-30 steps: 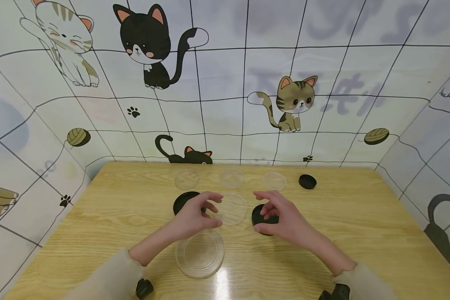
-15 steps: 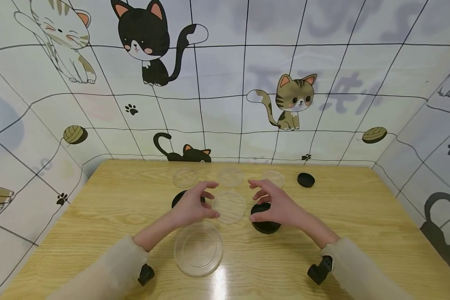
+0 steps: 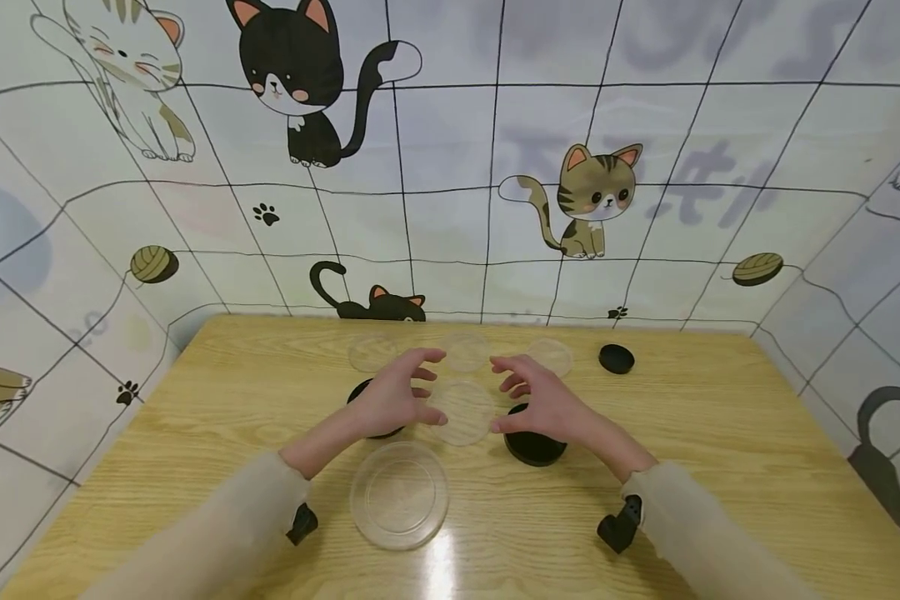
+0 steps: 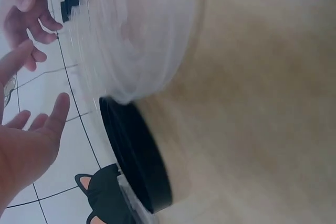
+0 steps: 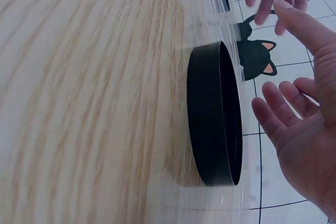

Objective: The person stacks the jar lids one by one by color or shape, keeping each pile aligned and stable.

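Observation:
In the head view my left hand (image 3: pixel 392 398) and right hand (image 3: pixel 546 406) hover over the table facing each other, fingers spread from the thumbs, holding nothing. Between them lies a clear round plastic piece (image 3: pixel 461 421). A shallow black round dish (image 3: pixel 534 452) sits under my right hand; its raised wall shows in the right wrist view as a black rim (image 5: pixel 206 114). Another black round dish (image 3: pixel 387 434) is partly hidden by my left hand. Nearer to me rests a larger clear round lid or dish (image 3: pixel 399 496) with a ring in its middle.
Along the wooden table's (image 3: pixel 682 467) far side stand three clear discs, at left (image 3: pixel 371 353), middle (image 3: pixel 467 352) and right (image 3: pixel 553 356), then a small black round piece (image 3: pixel 617 359). Behind them rises a cat-printed cloth backdrop (image 3: pixel 450 225).
Both hands have moved away from me over the table, and the right has also shifted left, so they are closer together. The round pieces have stayed in place.

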Tool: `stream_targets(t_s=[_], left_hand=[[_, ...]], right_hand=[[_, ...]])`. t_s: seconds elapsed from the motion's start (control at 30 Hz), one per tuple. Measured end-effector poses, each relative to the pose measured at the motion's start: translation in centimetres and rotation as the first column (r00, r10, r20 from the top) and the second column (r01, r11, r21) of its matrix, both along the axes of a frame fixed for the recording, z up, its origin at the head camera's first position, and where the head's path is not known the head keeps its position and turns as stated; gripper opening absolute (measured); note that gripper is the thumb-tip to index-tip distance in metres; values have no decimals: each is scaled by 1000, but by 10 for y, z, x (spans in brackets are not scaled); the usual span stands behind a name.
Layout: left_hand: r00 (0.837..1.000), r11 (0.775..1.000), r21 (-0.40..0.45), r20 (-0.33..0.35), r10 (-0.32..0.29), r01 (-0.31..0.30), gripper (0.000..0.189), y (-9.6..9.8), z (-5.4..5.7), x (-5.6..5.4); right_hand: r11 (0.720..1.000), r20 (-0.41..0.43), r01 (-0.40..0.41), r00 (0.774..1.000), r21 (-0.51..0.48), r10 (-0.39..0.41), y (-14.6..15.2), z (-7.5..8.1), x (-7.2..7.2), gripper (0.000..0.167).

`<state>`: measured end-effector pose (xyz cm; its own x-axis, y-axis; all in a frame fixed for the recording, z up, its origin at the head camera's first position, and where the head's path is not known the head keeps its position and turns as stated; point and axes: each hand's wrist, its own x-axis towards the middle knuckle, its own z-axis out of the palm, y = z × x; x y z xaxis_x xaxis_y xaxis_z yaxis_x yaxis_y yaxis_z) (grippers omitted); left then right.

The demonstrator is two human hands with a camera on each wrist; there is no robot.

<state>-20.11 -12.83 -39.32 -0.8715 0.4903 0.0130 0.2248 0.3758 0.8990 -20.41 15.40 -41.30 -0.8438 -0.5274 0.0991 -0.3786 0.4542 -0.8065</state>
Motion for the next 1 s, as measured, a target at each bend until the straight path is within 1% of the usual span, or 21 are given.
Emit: stream_targets(t_s=[0.1,0.23,0.33,0.5,0.67,0.8,0.9,1.0], left_hand=[[999,999,7,-12,-46,46,86,2,2,-9],[997,997,4,-9,-81,81,89,3,2,-16],[994,995,-19,-21,-103,102,93,3,-1,-20],[987,988,-92,-86,-134,126,98,4,-7,-27],[981,977,-166,-116,-155,135,103,4,-11,-33],[982,972,-190,-104,-157,135,105,4,-12,-36],[984,968,-212,-88,-154,132,106,5,-12,-36],[986,959,-258,-83,-144,118,107,6,-11,-34]], right_hand=[[1000,-2,-11,1000,5,11,-2,-1,-2,87],[1000,5,-26,1000,16,26,-3,-1,-3,89],[1000,14,-27,1000,17,27,-2,-1,-4,90],[999,29,-40,999,23,40,1,-5,-7,92],[996,51,-74,996,53,71,0,-5,-11,94],[994,54,-88,995,65,84,0,-2,-14,95],[993,56,-89,995,71,85,0,-3,-14,95],[992,56,-92,995,83,88,1,-5,-15,95]])
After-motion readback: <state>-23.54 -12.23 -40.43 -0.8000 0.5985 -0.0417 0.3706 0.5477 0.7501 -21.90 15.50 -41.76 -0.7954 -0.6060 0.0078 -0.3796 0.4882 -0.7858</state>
